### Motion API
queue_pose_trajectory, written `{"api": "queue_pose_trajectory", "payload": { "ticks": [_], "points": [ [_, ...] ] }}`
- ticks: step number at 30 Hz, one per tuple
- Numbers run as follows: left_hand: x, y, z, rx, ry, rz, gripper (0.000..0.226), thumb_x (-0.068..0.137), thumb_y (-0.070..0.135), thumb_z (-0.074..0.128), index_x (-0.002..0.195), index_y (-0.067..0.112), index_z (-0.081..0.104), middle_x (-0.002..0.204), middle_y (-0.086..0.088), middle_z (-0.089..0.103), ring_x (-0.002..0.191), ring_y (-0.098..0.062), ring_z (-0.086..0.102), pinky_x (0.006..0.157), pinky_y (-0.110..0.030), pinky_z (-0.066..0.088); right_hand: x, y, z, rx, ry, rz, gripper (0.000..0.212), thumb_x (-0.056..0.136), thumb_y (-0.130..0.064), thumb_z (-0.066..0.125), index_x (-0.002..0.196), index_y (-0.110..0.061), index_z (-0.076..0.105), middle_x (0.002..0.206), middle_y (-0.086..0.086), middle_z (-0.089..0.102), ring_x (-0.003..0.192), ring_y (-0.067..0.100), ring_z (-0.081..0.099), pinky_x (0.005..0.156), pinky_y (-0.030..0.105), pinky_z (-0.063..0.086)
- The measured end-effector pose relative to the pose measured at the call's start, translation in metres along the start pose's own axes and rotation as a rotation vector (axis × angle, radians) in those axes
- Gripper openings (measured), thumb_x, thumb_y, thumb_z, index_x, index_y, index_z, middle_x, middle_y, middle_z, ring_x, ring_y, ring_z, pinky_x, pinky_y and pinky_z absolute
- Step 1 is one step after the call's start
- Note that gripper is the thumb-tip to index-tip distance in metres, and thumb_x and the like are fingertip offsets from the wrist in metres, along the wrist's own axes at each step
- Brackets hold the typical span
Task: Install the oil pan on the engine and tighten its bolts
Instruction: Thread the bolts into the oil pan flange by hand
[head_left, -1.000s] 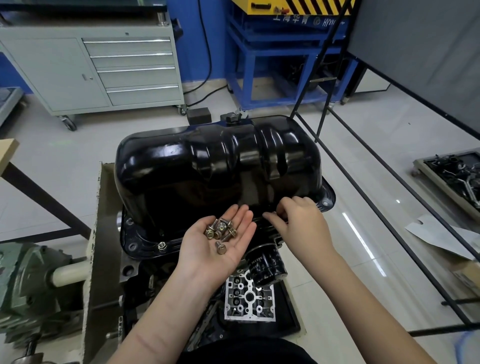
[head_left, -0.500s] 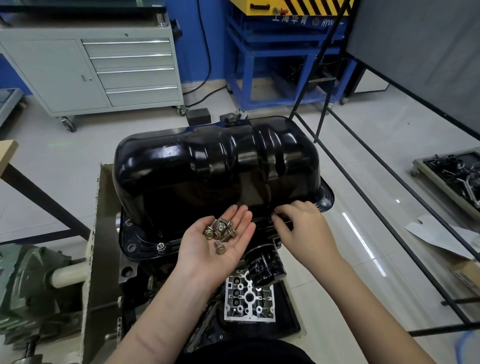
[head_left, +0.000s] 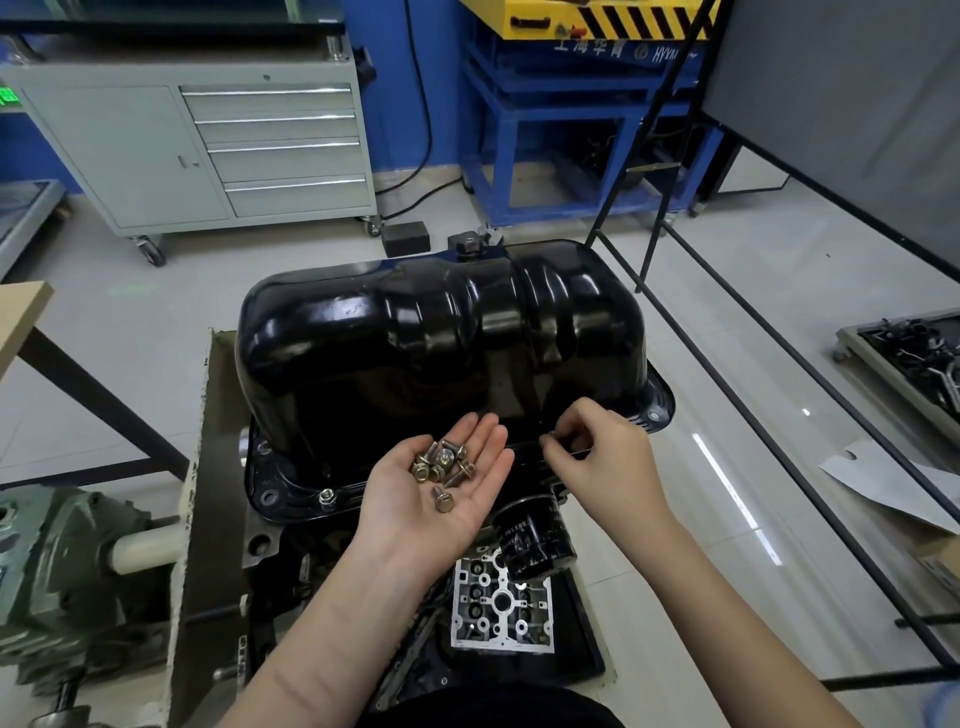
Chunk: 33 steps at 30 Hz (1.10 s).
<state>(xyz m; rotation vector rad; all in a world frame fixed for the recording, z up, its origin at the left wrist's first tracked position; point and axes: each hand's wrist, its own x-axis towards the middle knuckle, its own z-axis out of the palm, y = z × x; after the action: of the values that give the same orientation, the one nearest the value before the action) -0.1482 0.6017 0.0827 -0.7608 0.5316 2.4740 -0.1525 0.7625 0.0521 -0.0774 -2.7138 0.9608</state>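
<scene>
The glossy black oil pan (head_left: 441, 332) fills the middle of the view, seated upside-down on the engine (head_left: 270, 551) with its flange lying along the block's edge. One bolt (head_left: 325, 495) already sits in the near flange, left of centre, and an empty hole (head_left: 268, 496) shows at the near-left corner. Beyond the pan, a grey drawer cabinet (head_left: 208, 150) on castors stands against the blue wall, a blue steel frame (head_left: 571, 145) to its right. Down front, a black oil filter (head_left: 535, 538) juts out under the pan's near edge, just above a silver cylinder-head casting (head_left: 501, 605) (its ports face up). Now the hands: the left hand (head_left: 441, 499) lies palm-up, flat and relaxed, right in front of the pan's near flange, cradling a little heap of loose bolts (head_left: 444, 465), one lying apart nearer the wrist. The right hand (head_left: 602, 457) is at the flange just beside it, knuckles up, thumb and fingertips drawn together in a narrow pinching grip at the rim; whatever sits between them is hidden, so I cannot tell what it holds.
</scene>
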Motion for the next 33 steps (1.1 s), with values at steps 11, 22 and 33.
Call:
{"api": "queue_pose_trajectory", "payload": {
  "ticks": [11,22,33],
  "points": [
    [0.0016,0.0000,-0.0004,-0.001,0.012,0.011,0.054,0.094,0.020,0.034,0.068,-0.010,0.070,0.087,-0.021,0.070,0.069,-0.031,0.070,0.069,-0.043,0.048,-0.0026,0.0067,-0.0041,-0.136,-0.041,-0.165,0.015,0.084,-0.014,0.063,0.094,-0.006,0.070,0.082,0.006,0.066,0.086,0.024,0.054,0.074,0.038,0.046],
    [0.0021,-0.0012,0.0006,-0.002,0.002,0.000,0.054,0.094,0.020,0.034,0.069,-0.010,0.070,0.088,-0.021,0.070,0.070,-0.031,0.070,0.069,-0.045,0.048,0.0024,0.0020,0.0049,-0.232,0.048,-0.132,0.024,0.083,-0.029,0.065,0.083,-0.005,0.062,0.079,0.006,0.062,0.083,0.022,0.052,0.062,0.028,0.038],
    [0.0030,-0.0011,0.0005,-0.011,0.001,-0.013,0.053,0.094,0.020,0.035,0.069,-0.010,0.070,0.088,-0.021,0.070,0.070,-0.031,0.070,0.069,-0.045,0.048,-0.0029,0.0069,-0.0028,-0.231,-0.045,-0.201,0.019,0.085,-0.015,0.061,0.099,-0.006,0.069,0.089,0.008,0.064,0.089,0.025,0.054,0.074,0.035,0.046]
  ]
}}
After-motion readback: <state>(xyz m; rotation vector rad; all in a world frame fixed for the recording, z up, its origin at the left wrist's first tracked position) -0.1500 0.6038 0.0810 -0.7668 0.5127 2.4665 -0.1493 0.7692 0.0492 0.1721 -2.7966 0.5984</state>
